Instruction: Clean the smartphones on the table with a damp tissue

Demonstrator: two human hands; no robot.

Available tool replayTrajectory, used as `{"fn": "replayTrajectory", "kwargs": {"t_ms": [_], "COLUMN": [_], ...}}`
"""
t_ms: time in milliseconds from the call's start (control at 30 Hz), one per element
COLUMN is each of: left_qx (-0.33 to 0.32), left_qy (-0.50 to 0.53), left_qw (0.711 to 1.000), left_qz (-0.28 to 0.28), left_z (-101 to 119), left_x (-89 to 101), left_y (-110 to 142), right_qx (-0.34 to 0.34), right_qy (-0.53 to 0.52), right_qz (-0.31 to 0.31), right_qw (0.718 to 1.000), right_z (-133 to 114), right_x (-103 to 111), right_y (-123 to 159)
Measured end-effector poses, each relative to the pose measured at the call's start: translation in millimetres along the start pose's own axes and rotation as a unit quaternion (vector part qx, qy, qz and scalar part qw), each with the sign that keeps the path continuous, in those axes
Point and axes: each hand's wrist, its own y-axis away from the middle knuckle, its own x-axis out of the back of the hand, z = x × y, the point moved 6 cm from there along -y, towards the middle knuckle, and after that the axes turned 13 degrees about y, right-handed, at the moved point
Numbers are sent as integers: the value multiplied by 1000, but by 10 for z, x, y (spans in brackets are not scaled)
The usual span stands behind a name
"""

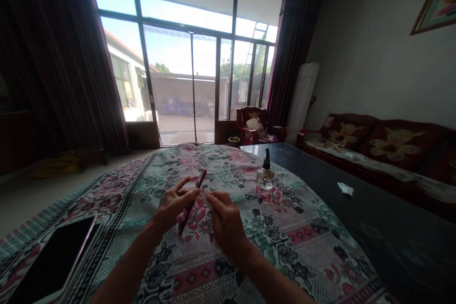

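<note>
Pinching a slim dark-red stick (185, 222), pen-like, exact type unclear, held at mid-air just above a floral quilt (292, 242), tilted with its upper end away from the person and its lower end toward them. Left hand (174, 204) is on it: fingers (187, 190) narrow and curled around the upper part, the stick's lower end sticking out below the hand. Right hand (226, 223) sits just beside, fingertips (215, 198) drawn in close toward the stick's upper part; can't tell if they touch it or pinch something thin, as the contact is too small to resolve. Current action: two-handed fine work at the stick, both wrists angled in, hands close together over the quilt's centre. Nearby on the quilt: small glass bottle (265, 178) with a black top, upright, ahead and to the right of the hands, well clear of them. Dark tablet (53, 261) lies at lower left, near the quilt's edge, away from the left hand. Right of the quilt is a dark glass-topped table (374, 228) with a crumpled white tissue (345, 189) on it. Beyond that, a red sofa (392, 147) along the wall; a glazed door (192, 76) straight ahead.
</note>
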Motion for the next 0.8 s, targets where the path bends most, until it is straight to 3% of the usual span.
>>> {"fn": "replayTrajectory", "kwargs": {"t_ms": [100, 233, 333, 467, 667, 800], "left_qx": [-4, -17, 0, 43, 63, 33], "left_qy": [-187, -441, -523, -572, -573, -491], "left_qw": [981, 894, 850, 816, 810, 867], "left_qz": [54, 72, 62, 77, 106, 81], "left_z": [6, -10, -53, -92, -164, -188], "left_x": [138, 187, 168, 191, 215, 248], "left_y": [-52, -63, -23, 38, 16, -69], "right_qx": [-35, -48, -53, -59, -53, -59], "right_qy": [34, 57, 60, 68, 68, 66], "right_qz": [19, 33, 31, 21, 29, 32], "right_qw": [999, 997, 996, 996, 996, 996], "right_z": [195, 368, 404, 404, 395, 407], "right_x": [21, 46, 49, 47, 68, 93], "right_y": [-3, -5, -7, -19, -29, -45]}}
